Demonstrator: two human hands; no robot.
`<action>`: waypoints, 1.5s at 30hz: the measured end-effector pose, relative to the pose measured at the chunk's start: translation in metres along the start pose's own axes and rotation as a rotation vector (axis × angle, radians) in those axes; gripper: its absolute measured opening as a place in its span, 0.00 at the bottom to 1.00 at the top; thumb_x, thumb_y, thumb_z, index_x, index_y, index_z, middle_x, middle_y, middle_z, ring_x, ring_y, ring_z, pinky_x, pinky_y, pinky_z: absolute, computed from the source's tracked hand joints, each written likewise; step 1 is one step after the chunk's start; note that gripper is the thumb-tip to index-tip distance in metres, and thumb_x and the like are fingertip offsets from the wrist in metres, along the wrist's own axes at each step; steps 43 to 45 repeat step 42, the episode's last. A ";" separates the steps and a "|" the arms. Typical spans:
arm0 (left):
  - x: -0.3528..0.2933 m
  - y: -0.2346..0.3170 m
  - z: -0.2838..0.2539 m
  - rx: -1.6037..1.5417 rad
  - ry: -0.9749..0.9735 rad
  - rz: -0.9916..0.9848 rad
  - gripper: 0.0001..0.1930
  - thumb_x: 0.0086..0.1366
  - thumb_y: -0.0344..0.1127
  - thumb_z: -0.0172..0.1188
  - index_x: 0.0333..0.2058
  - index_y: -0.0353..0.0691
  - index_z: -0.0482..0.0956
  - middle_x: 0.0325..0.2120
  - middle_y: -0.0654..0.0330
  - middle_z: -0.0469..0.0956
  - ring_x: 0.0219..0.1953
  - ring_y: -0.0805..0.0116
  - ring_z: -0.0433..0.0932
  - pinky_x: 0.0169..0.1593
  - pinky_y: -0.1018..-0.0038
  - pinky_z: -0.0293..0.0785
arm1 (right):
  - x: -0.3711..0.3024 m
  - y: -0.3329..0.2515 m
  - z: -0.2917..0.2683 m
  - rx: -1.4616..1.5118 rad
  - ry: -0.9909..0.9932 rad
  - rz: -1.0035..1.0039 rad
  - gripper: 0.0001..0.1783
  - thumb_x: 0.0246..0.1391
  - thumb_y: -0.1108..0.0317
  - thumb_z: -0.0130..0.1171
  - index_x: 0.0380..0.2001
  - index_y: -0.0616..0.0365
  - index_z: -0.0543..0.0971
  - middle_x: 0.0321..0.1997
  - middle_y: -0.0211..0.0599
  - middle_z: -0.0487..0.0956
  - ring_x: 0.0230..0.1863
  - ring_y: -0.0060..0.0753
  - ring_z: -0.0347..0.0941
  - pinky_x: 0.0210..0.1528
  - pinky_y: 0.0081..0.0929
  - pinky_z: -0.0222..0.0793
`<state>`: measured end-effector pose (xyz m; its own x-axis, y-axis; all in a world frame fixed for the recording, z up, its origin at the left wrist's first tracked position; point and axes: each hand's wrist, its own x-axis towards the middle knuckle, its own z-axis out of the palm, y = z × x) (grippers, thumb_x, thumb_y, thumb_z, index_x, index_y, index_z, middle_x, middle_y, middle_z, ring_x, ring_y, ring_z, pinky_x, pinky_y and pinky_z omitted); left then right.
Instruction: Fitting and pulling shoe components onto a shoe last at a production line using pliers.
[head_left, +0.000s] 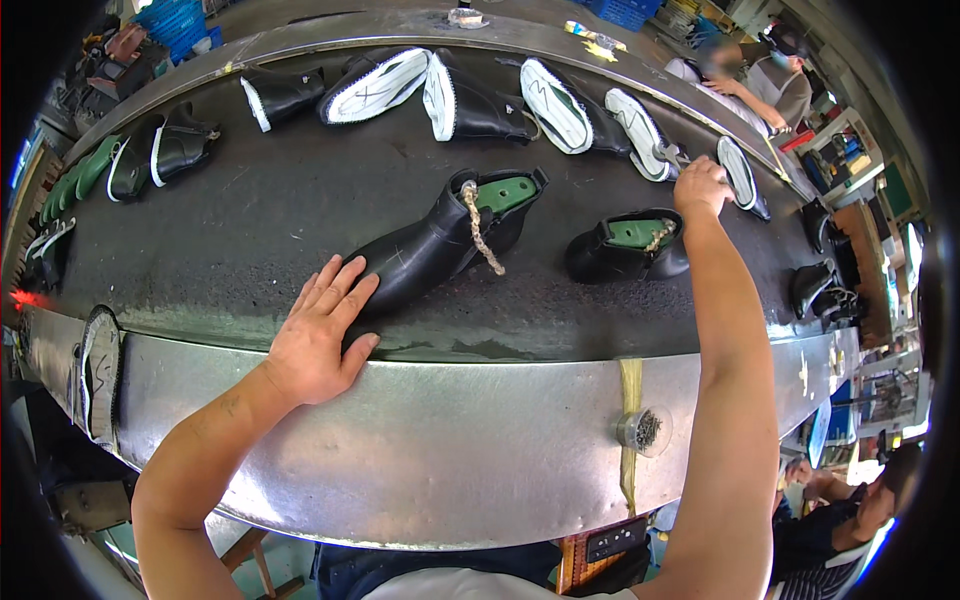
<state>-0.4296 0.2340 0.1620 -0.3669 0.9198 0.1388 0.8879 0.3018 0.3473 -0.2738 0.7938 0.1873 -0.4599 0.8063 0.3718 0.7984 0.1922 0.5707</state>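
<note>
Dark rubber conveyor belt (250,230) curves through a crowded workshop, edged by a dented metal rim (420,440). On the belt's near edge lies a black ankle boot on a green last with a braided cord (430,245); the left hand (318,335) rests flat, fingers spread, against its toe. Right of that boot sits a second black boot on a green last (625,245). Beyond it, the right hand (700,188) closes around a small metal tool (668,153), mostly hidden.
</note>
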 end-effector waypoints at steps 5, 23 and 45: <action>-0.006 -0.006 -0.003 0.016 0.004 -0.024 0.34 0.64 0.35 0.63 0.68 0.36 0.65 0.72 0.45 0.57 0.75 0.38 0.50 0.74 0.50 0.52 | -0.005 0.013 -0.026 0.343 -0.288 -0.094 0.22 0.65 0.61 0.50 0.53 0.65 0.80 0.56 0.54 0.81 0.58 0.53 0.79 0.62 0.44 0.73; -0.038 0.009 0.017 -0.137 0.458 -0.083 0.38 0.67 0.50 0.63 0.68 0.35 0.61 0.68 0.45 0.64 0.72 0.47 0.58 0.72 0.53 0.57 | -0.275 0.208 -0.176 1.014 0.201 -0.240 0.13 0.66 0.63 0.58 0.43 0.63 0.77 0.27 0.53 0.77 0.31 0.59 0.77 0.35 0.45 0.69; -0.497 0.158 0.098 -0.842 -0.523 -0.052 0.49 0.63 0.43 0.68 0.76 0.44 0.47 0.74 0.47 0.54 0.77 0.53 0.50 0.77 0.66 0.44 | -0.745 0.192 -0.107 0.924 -0.296 -1.021 0.24 0.48 0.63 0.69 0.50 0.50 0.76 0.44 0.40 0.81 0.45 0.47 0.80 0.41 0.44 0.78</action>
